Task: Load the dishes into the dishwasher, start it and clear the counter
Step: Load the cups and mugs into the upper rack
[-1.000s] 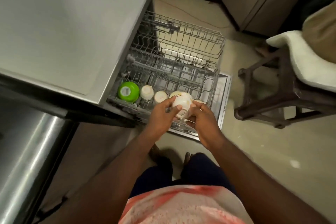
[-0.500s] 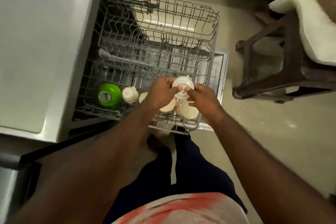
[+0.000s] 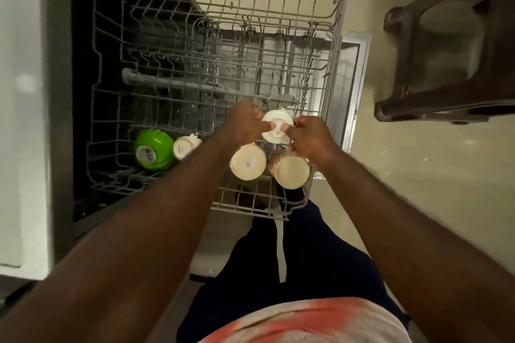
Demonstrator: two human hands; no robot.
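The dishwasher's upper wire rack (image 3: 331, 44) is pulled out below me. Both hands hold a small white cup (image 3: 276, 127) upside down over the rack's near right part: my left hand (image 3: 245, 122) pinches its left rim, my right hand (image 3: 309, 136) grips its right side. Just nearer stand two cream cups bottom up, one (image 3: 248, 161) at the left and a patterned one (image 3: 291, 171) at the right. Further left in the rack lie a green bowl (image 3: 152, 150) and a small white cup (image 3: 184, 146).
The open dishwasher door (image 3: 355, 64) lies under the rack. A white counter (image 3: 19, 92) runs along the left. A dark wooden chair (image 3: 446, 69) stands on the floor at the right. My legs are against the rack's near edge.
I have leaned in over the rack. The white cup moved from above the front row to a spot just behind the two cream cups, still held by both hands.
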